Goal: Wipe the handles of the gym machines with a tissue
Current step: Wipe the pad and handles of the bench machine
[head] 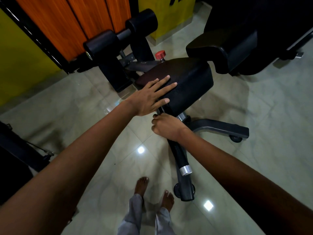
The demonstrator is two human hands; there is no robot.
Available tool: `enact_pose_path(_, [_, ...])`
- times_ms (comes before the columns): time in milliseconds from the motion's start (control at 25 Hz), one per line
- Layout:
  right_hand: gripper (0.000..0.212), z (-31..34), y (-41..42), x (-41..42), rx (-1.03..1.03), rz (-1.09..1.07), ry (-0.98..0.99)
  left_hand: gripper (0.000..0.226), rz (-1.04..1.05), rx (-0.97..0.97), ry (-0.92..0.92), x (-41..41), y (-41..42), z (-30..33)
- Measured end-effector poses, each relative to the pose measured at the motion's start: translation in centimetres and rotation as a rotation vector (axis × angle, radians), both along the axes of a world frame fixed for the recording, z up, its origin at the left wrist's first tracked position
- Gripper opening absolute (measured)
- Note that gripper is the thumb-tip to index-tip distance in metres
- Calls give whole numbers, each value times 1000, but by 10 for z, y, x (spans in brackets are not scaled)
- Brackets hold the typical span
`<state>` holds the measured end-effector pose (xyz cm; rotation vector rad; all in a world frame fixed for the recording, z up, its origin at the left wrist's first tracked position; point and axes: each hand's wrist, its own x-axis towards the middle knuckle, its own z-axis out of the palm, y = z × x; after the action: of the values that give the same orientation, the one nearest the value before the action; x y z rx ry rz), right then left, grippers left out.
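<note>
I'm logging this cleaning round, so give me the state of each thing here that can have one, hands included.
left hand: open, fingers straight, flat on the seat pad.
right hand: curled round the black handle below the seat; no tissue shows.
seat pad: level, pressed by the left hand.
handle: gripped at its upper end, the rest bare.
red knob: upright behind the seat, untouched.
foam rollers: untouched.
</note>
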<state>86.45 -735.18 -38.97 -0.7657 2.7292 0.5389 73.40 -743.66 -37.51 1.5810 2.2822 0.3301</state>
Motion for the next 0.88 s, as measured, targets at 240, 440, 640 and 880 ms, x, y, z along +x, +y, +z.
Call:
enact_pose_path(240, [19,-7,-7,11,50,18,-92,58,4,8,-8,0,0,-1])
enact_pose_path(440, [15,-3,-5,40,28,103,-113,58,16,-8,-13,0,-1,0])
enact_pose_path(640, [11,-1,-4,57,22,123,-152,58,6,-20,5,0,0,-1])
enact_pose_path(880, [15,13,-1,90,-180,146,-200,58,4,-22,10,1,0,2])
